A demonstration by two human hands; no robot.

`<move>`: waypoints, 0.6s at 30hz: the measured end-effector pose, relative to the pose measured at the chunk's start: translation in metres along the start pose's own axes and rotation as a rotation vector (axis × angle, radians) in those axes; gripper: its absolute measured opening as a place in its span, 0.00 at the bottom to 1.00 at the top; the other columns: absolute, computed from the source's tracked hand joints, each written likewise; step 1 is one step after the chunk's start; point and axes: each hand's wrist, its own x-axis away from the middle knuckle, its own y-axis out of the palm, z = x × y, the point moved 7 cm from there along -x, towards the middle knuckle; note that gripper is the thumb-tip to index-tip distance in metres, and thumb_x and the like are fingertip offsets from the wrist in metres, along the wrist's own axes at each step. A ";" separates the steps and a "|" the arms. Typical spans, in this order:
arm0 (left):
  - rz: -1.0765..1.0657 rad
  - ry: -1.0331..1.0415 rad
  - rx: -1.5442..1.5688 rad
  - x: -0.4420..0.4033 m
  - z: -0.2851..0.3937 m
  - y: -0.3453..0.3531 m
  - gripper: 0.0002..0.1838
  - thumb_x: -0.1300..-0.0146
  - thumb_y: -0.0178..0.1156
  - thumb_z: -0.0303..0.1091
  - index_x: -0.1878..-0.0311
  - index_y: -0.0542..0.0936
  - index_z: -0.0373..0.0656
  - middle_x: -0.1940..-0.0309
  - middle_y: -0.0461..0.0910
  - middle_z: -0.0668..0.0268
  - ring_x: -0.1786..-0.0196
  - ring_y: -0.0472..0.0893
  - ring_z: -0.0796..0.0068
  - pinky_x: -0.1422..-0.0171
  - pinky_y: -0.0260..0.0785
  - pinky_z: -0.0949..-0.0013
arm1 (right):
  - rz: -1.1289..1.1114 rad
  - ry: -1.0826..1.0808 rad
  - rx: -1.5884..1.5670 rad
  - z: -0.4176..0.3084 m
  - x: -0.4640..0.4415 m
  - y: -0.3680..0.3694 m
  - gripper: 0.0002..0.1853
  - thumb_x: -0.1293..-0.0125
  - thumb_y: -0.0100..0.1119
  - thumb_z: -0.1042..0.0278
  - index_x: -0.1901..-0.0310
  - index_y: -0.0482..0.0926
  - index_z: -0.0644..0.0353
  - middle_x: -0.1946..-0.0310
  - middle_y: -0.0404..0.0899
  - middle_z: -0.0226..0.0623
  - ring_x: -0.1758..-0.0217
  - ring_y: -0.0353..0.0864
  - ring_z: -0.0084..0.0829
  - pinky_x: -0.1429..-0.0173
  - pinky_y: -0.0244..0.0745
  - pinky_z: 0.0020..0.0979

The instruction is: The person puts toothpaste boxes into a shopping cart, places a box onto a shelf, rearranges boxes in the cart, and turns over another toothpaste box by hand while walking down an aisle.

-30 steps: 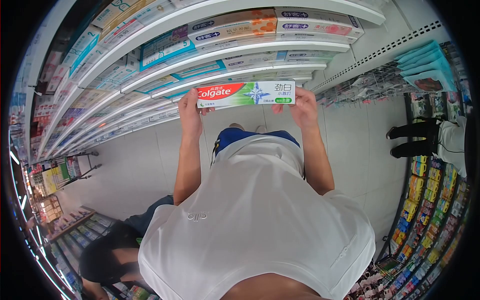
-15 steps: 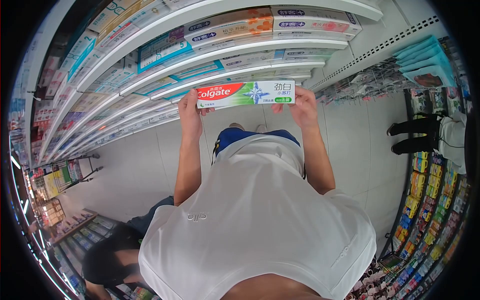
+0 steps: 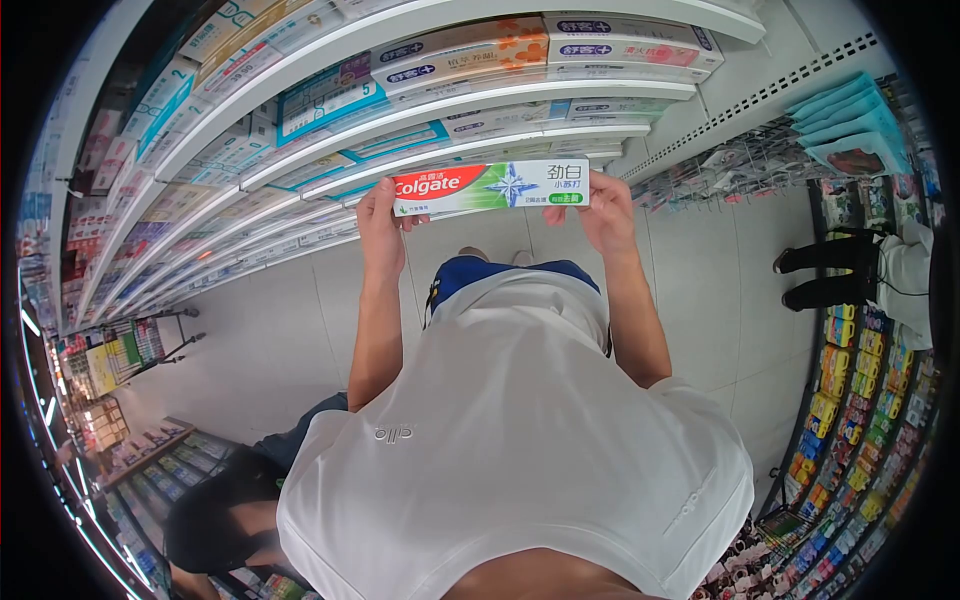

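Note:
A Colgate toothpaste box (image 3: 490, 188), red, green and white, is stretched out level between my two hands, its printed front facing up toward me. My left hand (image 3: 380, 225) is closed on the left end, thumb along the edge and fingertips showing under the bottom side. At the opposite end my right hand (image 3: 608, 220) pinches the box, with some fingers curled beneath it. Just beyond the box stand white shelves (image 3: 480, 98) stacked with toothpaste cartons (image 3: 460, 58).
Teal packets (image 3: 850, 125) hang on a rack at the upper right. One person (image 3: 225, 510) is low at the left behind me; another person in dark trousers (image 3: 835, 270) stands at the right by shelves of bottles (image 3: 835, 370). A cart (image 3: 130, 350) is at the far left.

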 end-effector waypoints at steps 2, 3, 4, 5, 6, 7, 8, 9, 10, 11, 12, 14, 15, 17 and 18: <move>0.000 0.001 0.003 0.000 0.000 -0.001 0.22 0.29 0.48 0.49 0.68 0.78 0.40 0.79 0.79 0.64 0.81 0.72 0.83 0.76 0.59 0.80 | 0.001 0.004 0.000 0.001 0.000 0.000 0.33 0.40 0.55 0.49 0.52 0.74 0.80 0.68 0.81 0.53 0.68 0.82 0.38 0.64 0.76 0.33; -0.010 -0.002 -0.002 0.000 -0.001 -0.003 0.22 0.28 0.47 0.49 0.67 0.78 0.40 0.79 0.79 0.64 0.80 0.73 0.81 0.75 0.60 0.78 | -0.004 0.000 0.000 0.001 0.000 0.000 0.33 0.40 0.55 0.49 0.52 0.74 0.80 0.68 0.81 0.53 0.68 0.82 0.38 0.64 0.76 0.33; -0.020 -0.005 -0.006 0.000 -0.002 -0.003 0.21 0.28 0.47 0.48 0.66 0.78 0.39 0.78 0.79 0.64 0.79 0.74 0.79 0.74 0.61 0.77 | -0.009 -0.003 0.001 0.001 0.000 0.001 0.33 0.40 0.55 0.49 0.52 0.74 0.80 0.68 0.81 0.53 0.68 0.82 0.38 0.64 0.76 0.33; -0.019 -0.006 -0.005 0.000 -0.002 -0.003 0.21 0.28 0.47 0.48 0.66 0.78 0.39 0.78 0.79 0.64 0.79 0.74 0.79 0.74 0.61 0.77 | -0.009 -0.001 0.001 0.001 0.000 0.001 0.33 0.40 0.55 0.49 0.52 0.74 0.80 0.68 0.81 0.53 0.68 0.82 0.38 0.64 0.76 0.33; -0.013 -0.011 -0.002 0.001 -0.002 -0.003 0.22 0.28 0.47 0.49 0.66 0.78 0.39 0.79 0.79 0.64 0.79 0.74 0.79 0.73 0.61 0.77 | -0.010 -0.003 -0.006 0.001 0.000 0.002 0.32 0.40 0.56 0.49 0.52 0.74 0.80 0.68 0.81 0.53 0.67 0.82 0.38 0.64 0.76 0.33; -0.007 -0.014 0.001 0.001 -0.002 -0.003 0.22 0.28 0.47 0.49 0.66 0.78 0.39 0.79 0.78 0.64 0.79 0.74 0.79 0.73 0.61 0.77 | -0.011 -0.006 -0.013 0.001 0.000 0.002 0.32 0.40 0.56 0.49 0.52 0.74 0.79 0.68 0.81 0.53 0.67 0.82 0.38 0.64 0.76 0.33; -0.006 -0.015 0.001 0.002 -0.002 -0.003 0.22 0.28 0.47 0.49 0.66 0.78 0.39 0.79 0.78 0.64 0.79 0.74 0.79 0.73 0.61 0.77 | -0.011 -0.004 -0.013 0.001 0.000 0.002 0.32 0.40 0.56 0.49 0.52 0.74 0.79 0.68 0.81 0.53 0.67 0.82 0.38 0.64 0.76 0.33; -0.001 -0.018 0.000 0.002 -0.001 -0.003 0.23 0.28 0.47 0.49 0.66 0.78 0.39 0.79 0.78 0.64 0.79 0.73 0.80 0.73 0.61 0.77 | -0.009 -0.006 -0.019 0.002 0.001 0.002 0.32 0.40 0.57 0.49 0.52 0.74 0.79 0.68 0.81 0.52 0.67 0.82 0.38 0.64 0.76 0.33; 0.004 -0.021 -0.002 0.003 -0.001 -0.003 0.23 0.29 0.47 0.50 0.66 0.78 0.38 0.80 0.78 0.64 0.79 0.73 0.80 0.73 0.61 0.77 | -0.007 -0.009 -0.025 0.003 0.001 0.002 0.32 0.40 0.57 0.49 0.52 0.74 0.79 0.68 0.81 0.52 0.67 0.82 0.38 0.64 0.76 0.33; 0.005 -0.022 -0.001 0.003 -0.002 -0.004 0.23 0.29 0.47 0.50 0.66 0.78 0.38 0.80 0.78 0.64 0.79 0.73 0.80 0.73 0.61 0.77 | -0.008 -0.007 -0.025 0.003 0.001 0.002 0.32 0.40 0.57 0.49 0.52 0.74 0.79 0.68 0.81 0.52 0.67 0.82 0.38 0.64 0.76 0.33; 0.000 -0.019 -0.001 0.003 -0.002 -0.004 0.23 0.29 0.47 0.50 0.66 0.78 0.38 0.79 0.78 0.64 0.79 0.73 0.80 0.73 0.61 0.76 | -0.011 -0.006 -0.028 0.003 0.001 0.003 0.32 0.40 0.57 0.49 0.52 0.74 0.79 0.67 0.81 0.52 0.67 0.82 0.38 0.64 0.76 0.33; -0.005 -0.016 -0.001 0.002 -0.003 -0.006 0.23 0.29 0.48 0.50 0.67 0.78 0.38 0.79 0.78 0.64 0.79 0.74 0.80 0.73 0.61 0.76 | -0.015 -0.005 -0.031 0.003 0.001 0.003 0.32 0.40 0.57 0.49 0.52 0.74 0.79 0.67 0.81 0.52 0.67 0.82 0.38 0.64 0.76 0.33; -0.002 -0.019 -0.004 0.002 -0.004 -0.006 0.23 0.29 0.48 0.51 0.67 0.78 0.38 0.79 0.78 0.64 0.80 0.74 0.80 0.74 0.61 0.76 | -0.013 -0.003 -0.022 0.004 0.001 0.003 0.32 0.40 0.57 0.49 0.51 0.74 0.79 0.67 0.81 0.52 0.67 0.82 0.38 0.64 0.76 0.33; 0.003 -0.021 -0.007 0.003 -0.004 -0.007 0.23 0.29 0.48 0.51 0.67 0.78 0.38 0.79 0.79 0.64 0.80 0.74 0.80 0.74 0.61 0.76 | -0.011 0.001 -0.014 0.005 0.000 0.002 0.33 0.40 0.57 0.48 0.51 0.74 0.79 0.67 0.81 0.52 0.67 0.82 0.38 0.64 0.76 0.33; -0.002 -0.015 -0.011 0.003 -0.003 -0.007 0.24 0.29 0.48 0.51 0.67 0.78 0.38 0.79 0.79 0.64 0.80 0.74 0.80 0.74 0.61 0.77 | -0.030 -0.011 -0.021 0.006 0.000 0.003 0.33 0.39 0.57 0.48 0.48 0.72 0.79 0.66 0.82 0.51 0.67 0.83 0.36 0.64 0.76 0.32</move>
